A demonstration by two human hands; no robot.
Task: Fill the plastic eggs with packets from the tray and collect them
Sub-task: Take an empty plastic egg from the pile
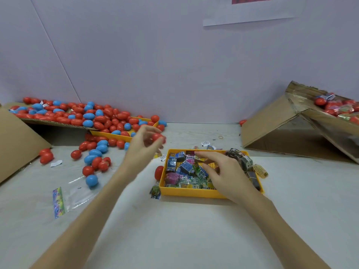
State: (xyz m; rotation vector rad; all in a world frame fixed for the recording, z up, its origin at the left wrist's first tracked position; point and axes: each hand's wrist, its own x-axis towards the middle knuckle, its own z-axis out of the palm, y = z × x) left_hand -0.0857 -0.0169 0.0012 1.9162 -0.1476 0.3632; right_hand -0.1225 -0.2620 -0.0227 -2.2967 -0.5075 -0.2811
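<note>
My left hand is raised above the table and pinches a red plastic egg at its fingertips. A yellow tray in the middle holds several small colourful packets. My right hand reaches into the tray from the right, fingers bent down over the packets; whether it holds one is hidden. One red egg lies against the tray's left wall. A big pile of red and blue eggs spreads over cardboard and a second yellow tray at the back left.
A tipped cardboard box at the right holds bagged red eggs. Loose eggs lie left of the tray. A clear plastic bag with a printed strip lies front left. A cardboard flap stands at the far left.
</note>
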